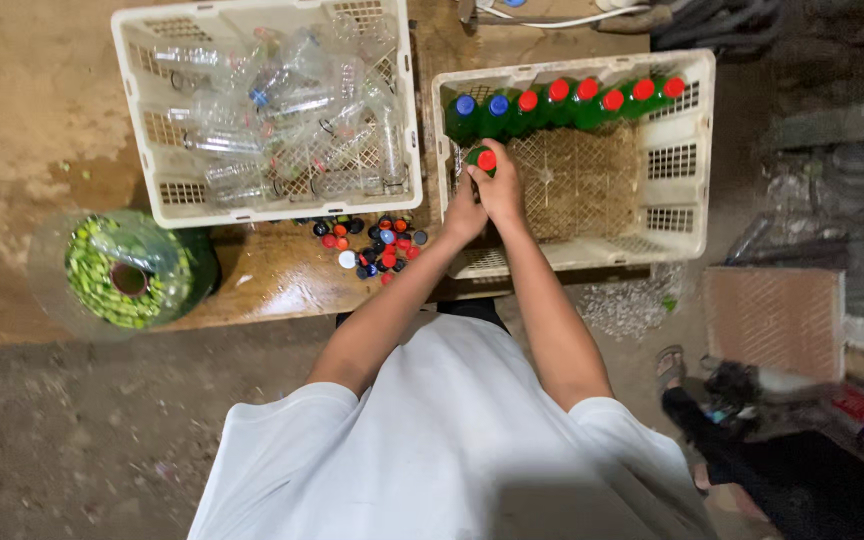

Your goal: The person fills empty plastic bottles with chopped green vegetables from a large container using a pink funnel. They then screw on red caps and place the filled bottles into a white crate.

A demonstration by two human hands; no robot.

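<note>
Head view shows both hands on one bottle (479,160). Right hand (503,195) grips its red cap; left hand (464,215) wraps its side.

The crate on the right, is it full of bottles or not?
Not full: the right crate holds one row of green bottles along its far wall.

Far-left crate (142,110): white plastic, filled with empty clear bottles.
Loose caps (372,245): red, blue, black, scattered on wooden desk (262,275).
Large jug (127,270): clear, holding green pieces, at desk's left end.
Floor (72,440): bare dirt.
</note>
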